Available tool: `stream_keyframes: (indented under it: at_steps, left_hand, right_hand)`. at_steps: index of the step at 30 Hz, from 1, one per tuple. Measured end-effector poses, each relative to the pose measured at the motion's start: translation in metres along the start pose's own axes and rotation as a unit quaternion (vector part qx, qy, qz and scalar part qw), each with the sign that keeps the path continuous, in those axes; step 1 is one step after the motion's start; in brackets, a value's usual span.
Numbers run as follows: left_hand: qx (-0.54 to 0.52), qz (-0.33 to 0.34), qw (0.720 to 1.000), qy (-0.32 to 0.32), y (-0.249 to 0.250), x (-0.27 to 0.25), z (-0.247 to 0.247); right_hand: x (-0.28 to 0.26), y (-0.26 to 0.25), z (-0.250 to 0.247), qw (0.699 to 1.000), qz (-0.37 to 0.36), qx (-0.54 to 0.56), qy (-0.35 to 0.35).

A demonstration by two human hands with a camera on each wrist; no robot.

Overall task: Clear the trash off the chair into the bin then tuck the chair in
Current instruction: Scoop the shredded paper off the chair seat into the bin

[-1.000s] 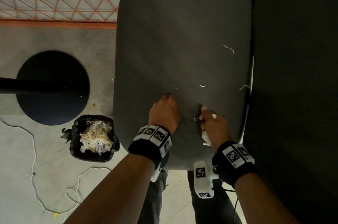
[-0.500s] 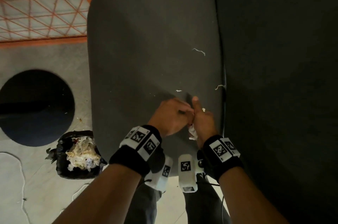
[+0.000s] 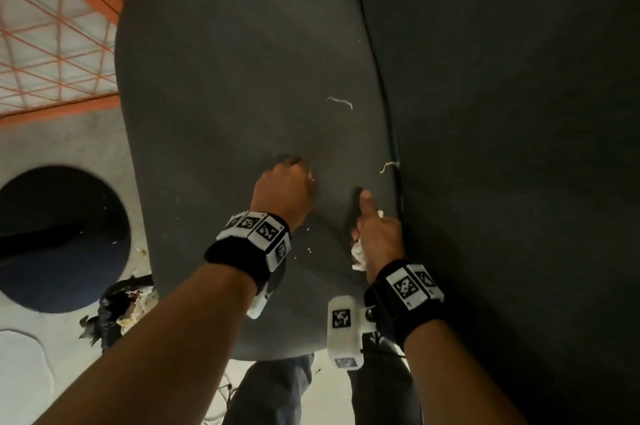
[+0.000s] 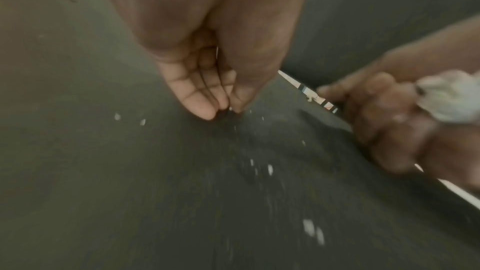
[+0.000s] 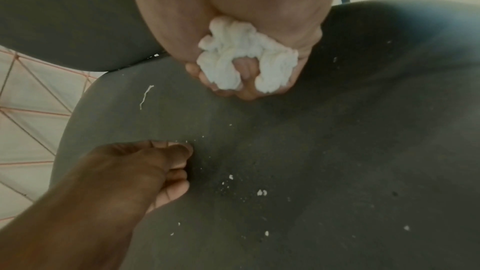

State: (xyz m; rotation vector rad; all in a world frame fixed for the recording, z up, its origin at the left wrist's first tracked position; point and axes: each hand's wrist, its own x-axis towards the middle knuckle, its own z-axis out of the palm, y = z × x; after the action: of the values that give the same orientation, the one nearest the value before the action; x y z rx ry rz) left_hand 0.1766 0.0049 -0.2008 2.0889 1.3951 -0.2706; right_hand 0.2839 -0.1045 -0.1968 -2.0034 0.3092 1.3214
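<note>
On the matte grey chair seat (image 3: 242, 85), our left hand (image 3: 282, 192) pinches at white crumbs (image 5: 261, 192), fingertips together; our right hand (image 3: 377, 237) clutches a crumpled white tissue wad (image 5: 246, 59) near the seat's right edge. Beyond the rounded left edge, the black-lined bin (image 3: 114, 313) sits on the floor.

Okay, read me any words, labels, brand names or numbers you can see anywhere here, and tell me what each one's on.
No readable text: no words, brands or numbers in any view.
Wristbands: black-and-white square marker patterns, not lettering.
White wrist camera housing: the same kind of marker; small dark marks beside them are too small to read.
Chair seat, wad of paper, bin: no print visible.
</note>
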Motion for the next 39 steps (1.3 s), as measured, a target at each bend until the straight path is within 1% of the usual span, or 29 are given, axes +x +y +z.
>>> stream_keyframes:
  at_steps: [4, 8, 10, 12, 14, 17, 20, 23, 25, 27, 30, 32, 34, 38, 39]
  left_hand:
    - [-0.041, 0.003, 0.999, -0.005, 0.017, 0.023, -0.023]
    - [-0.073, 0.002, 0.997, 0.016, 0.046, 0.070, -0.048]
    - [-0.059, 0.016, 0.998, 0.019, 0.056, 0.089, -0.054]
    - [-0.036, 0.028, 0.999, 0.008, 0.061, 0.101, -0.053]
    - [-0.016, 0.027, 0.999, 0.004, 0.063, 0.107, -0.051]
    - [0.005, 0.028, 1.000, 0.005, 0.064, 0.109, -0.049]
    - [0.013, 0.018, 1.000, -0.020, 0.069, 0.108, -0.050]
    - [-0.040, 0.007, 0.997, -0.063, 0.077, 0.100, -0.044]
    - [-0.079, 0.017, 0.992, -0.101, 0.086, 0.082, -0.033]
    - [-0.110, 0.023, 0.986, -0.121, 0.094, 0.060, -0.015]
    - [-0.128, 0.020, 0.985, -0.118, 0.102, 0.039, 0.009]
    - [-0.087, 0.015, 0.991, -0.103, 0.104, 0.037, 0.020]
    - [-0.050, 0.019, 0.995, -0.081, 0.105, 0.038, 0.026]
    - [-0.039, 0.023, 0.997, -0.064, 0.108, 0.036, 0.029]
    - [-0.039, 0.021, 0.997, -0.063, 0.109, 0.036, 0.029]
  right_hand:
    - [-0.001, 0.005, -0.008, 0.999, 0.035, 0.016, -0.006]
    - [0.005, 0.012, -0.009, 0.998, 0.046, 0.038, 0.000]
    - [0.010, 0.017, -0.009, 0.998, 0.044, 0.047, 0.008]
    - [0.013, 0.020, -0.009, 0.997, 0.041, 0.060, 0.012]
    - [0.013, 0.020, -0.009, 0.997, 0.037, 0.069, 0.012]
    - [0.014, 0.019, -0.007, 0.997, 0.043, 0.070, 0.006]
    - [0.013, 0.015, -0.006, 0.995, 0.041, 0.087, 0.007]
    - [0.012, 0.015, -0.007, 0.995, 0.054, 0.089, 0.006]
    - [0.010, 0.015, -0.007, 0.994, 0.062, 0.088, 0.007]
    - [0.007, 0.016, -0.008, 0.994, 0.070, 0.088, 0.008]
    - [0.000, 0.012, -0.013, 0.996, 0.066, 0.060, -0.013]
    - [-0.004, 0.010, -0.017, 0.997, 0.067, 0.034, -0.024]
    - [-0.005, 0.013, -0.020, 0.998, 0.069, 0.009, -0.012]
    - [-0.002, 0.022, -0.022, 1.000, -0.008, -0.021, 0.017]
    - [-0.001, 0.024, -0.022, 1.000, -0.005, -0.018, 0.021]
